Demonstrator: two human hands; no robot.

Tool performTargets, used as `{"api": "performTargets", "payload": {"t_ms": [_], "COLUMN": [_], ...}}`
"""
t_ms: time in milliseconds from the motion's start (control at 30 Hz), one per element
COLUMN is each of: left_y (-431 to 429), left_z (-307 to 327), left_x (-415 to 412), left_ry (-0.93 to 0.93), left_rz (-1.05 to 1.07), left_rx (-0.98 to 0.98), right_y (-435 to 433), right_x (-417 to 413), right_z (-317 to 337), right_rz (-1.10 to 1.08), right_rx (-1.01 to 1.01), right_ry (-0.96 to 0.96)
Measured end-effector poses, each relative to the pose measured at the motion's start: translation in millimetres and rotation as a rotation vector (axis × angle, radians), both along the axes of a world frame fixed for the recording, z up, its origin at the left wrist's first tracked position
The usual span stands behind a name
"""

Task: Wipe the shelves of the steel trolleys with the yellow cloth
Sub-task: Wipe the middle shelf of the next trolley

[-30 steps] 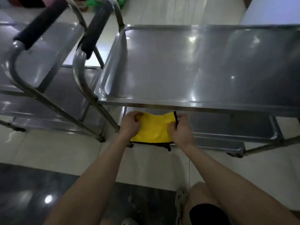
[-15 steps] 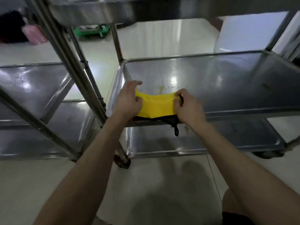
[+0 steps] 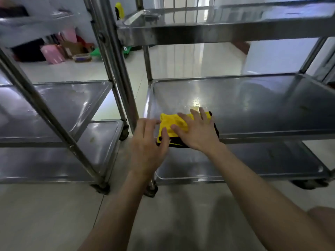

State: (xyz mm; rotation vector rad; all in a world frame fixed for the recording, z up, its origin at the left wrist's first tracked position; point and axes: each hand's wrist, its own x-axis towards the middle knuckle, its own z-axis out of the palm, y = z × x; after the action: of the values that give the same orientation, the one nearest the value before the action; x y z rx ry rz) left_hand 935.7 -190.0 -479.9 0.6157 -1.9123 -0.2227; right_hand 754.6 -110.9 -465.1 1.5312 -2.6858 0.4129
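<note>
Left trolley (image 3: 54,105): standing at the left of the frame on the tiled floor (image 3: 45,214), with two shelves showing.
Background: pink items (image 3: 54,53) are sitting on the floor at the upper left, too blurred to tell apart.
Left hand (image 3: 148,142): reaching in at centre frame; the grip is staying loose, with fingers relaxed and only the thumb touching the near-left edge of the cloth.
Yellow cloth (image 3: 172,124): lying bunched, with a black border showing, on the near-left corner of the middle shelf (image 3: 262,105), centre frame.
Right hand (image 3: 197,131): pressing down on the cloth; the grip is lying flat, with fingers straight and spread.
Right trolley (image 3: 217,31): filling the right of the frame, and its middle shelf is carrying the cloth.
</note>
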Motion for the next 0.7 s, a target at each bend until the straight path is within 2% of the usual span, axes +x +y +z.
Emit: {"api": "performTargets", "payload": {"t_ms": [100, 200, 267, 467, 700], "left_y": [-14.7, -47.0, -60.2, -73.8, -78.1], "left_z": [15.6, 46.0, 53.3, 44.6, 33.6], "left_x": [9.6, -1.7, -13.2, -24.8, -27.4], "left_ry": [0.315, 0.323, 0.353, 0.455, 0.495], "left_rz": [0.151, 0.063, 0.025, -0.05, -0.043], "left_rx": [0.3, 0.596, 0.722, 0.754, 0.686], "right_y": [-17.1, -19.3, -20.6, -64.8, -212.9], "right_x": [9.9, 4.8, 0.1, -22.5, -86.0], "right_z": [-15.0, -18.0, -17.4, -20.1, -12.5], "right_rz": [0.033, 0.037, 0.044, 0.007, -0.004], "right_rx": [0.221, 0.24, 0.27, 0.316, 0.279], "right_ry": [-0.062, -0.07, -0.074, -0.105, -0.128]}}
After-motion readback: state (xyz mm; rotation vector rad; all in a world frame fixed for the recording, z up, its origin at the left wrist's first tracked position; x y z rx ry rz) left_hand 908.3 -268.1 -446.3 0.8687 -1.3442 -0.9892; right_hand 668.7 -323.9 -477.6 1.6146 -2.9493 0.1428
